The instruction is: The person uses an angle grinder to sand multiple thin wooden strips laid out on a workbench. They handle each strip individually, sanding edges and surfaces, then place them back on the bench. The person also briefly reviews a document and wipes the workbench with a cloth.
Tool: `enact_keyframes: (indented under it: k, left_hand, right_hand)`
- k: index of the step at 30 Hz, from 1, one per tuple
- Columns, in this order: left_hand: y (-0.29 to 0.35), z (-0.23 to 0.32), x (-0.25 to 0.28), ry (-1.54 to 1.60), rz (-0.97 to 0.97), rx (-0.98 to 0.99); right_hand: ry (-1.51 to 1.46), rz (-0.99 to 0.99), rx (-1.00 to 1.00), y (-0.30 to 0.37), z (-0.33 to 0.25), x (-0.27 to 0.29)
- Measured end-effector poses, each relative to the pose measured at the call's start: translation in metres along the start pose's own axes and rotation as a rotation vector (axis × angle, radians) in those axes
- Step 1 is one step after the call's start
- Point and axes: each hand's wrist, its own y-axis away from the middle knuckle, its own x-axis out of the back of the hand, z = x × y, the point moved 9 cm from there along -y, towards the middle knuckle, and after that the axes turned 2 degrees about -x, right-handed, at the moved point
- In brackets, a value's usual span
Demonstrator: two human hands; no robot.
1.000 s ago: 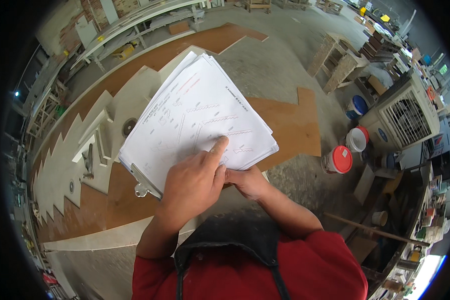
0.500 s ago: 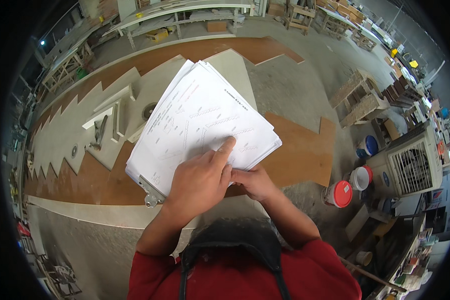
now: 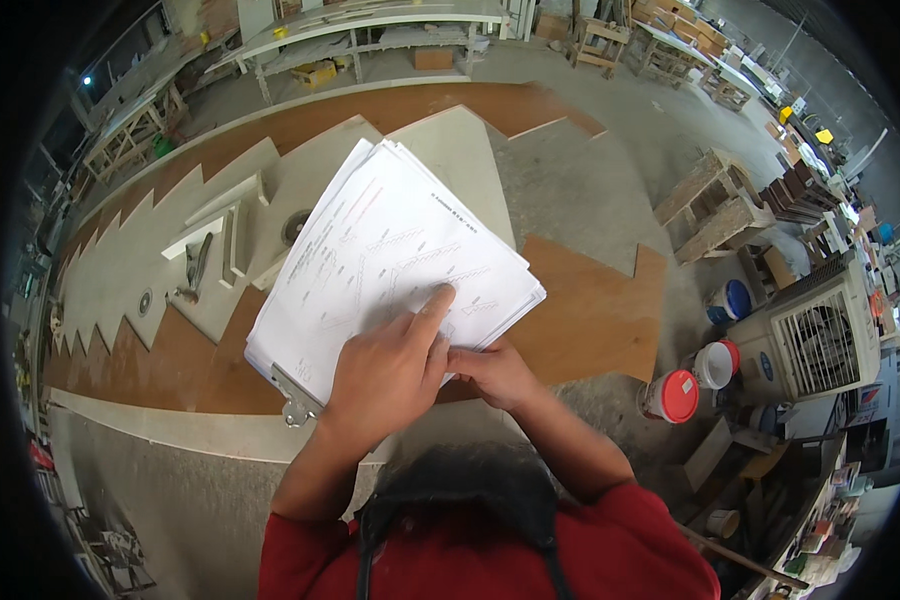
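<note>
A clipboard with a thick stack of white sheets (image 3: 355, 235) is held at a tilt in front of me; the top sheet carries small zigzag line drawings. Its metal clip (image 3: 295, 393) is at the lower left corner. My left hand (image 3: 388, 372) lies over the sheets, index finger stretched out with its tip on or just above a drawing; its other fingers are folded and partly hidden. At the near right edge my right hand (image 3: 493, 372) grips the clipboard, thumb on top, fingers hidden underneath. The board's backing is mostly covered by paper.
Below lie brown sawtooth-edged panels (image 3: 580, 310) and pale boards (image 3: 450, 150). A hammer-like tool (image 3: 200, 268) rests by white strips (image 3: 238, 240). To the right stand a red-lidded bucket (image 3: 678, 396), a blue-lidded bucket (image 3: 735, 300), an air cooler (image 3: 820, 335) and a wooden stand (image 3: 715, 205).
The clipboard and both hands have shifted slightly left and toward me. My left index finger still points at about the same part of the sheet, and my right hand keeps its grip.
</note>
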Motion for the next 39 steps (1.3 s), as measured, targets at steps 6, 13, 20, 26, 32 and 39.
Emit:
enact_keyframes:
  k: [6, 13, 20, 26, 32, 39]
  left_hand:
    - [0.02, -0.001, 0.001, 0.065, -0.032, 0.003]
    - [0.034, -0.002, 0.002, 0.066, -0.04, 0.011]
    - [0.038, -0.011, 0.003, 0.09, 0.013, 0.014]
    - [0.038, -0.017, 0.005, 0.086, 0.029, 0.023]
    - [0.034, -0.018, 0.002, 0.085, 0.016, 0.004]
    - [0.024, -0.02, -0.001, 0.032, -0.045, 0.006]
  right_hand:
    - [0.006, 0.034, -0.023, 0.006, -0.005, -0.002]
    - [-0.104, 0.098, -0.032, 0.006, -0.001, -0.006]
    - [-0.074, 0.155, -0.026, 0.009, -0.001, 0.005]
    - [0.081, 0.186, 0.06, 0.009, -0.031, 0.009]
    - [0.149, 0.134, 0.139, -0.008, -0.06, 0.023]
    - [0.327, 0.07, 0.041, -0.024, -0.082, 0.019]
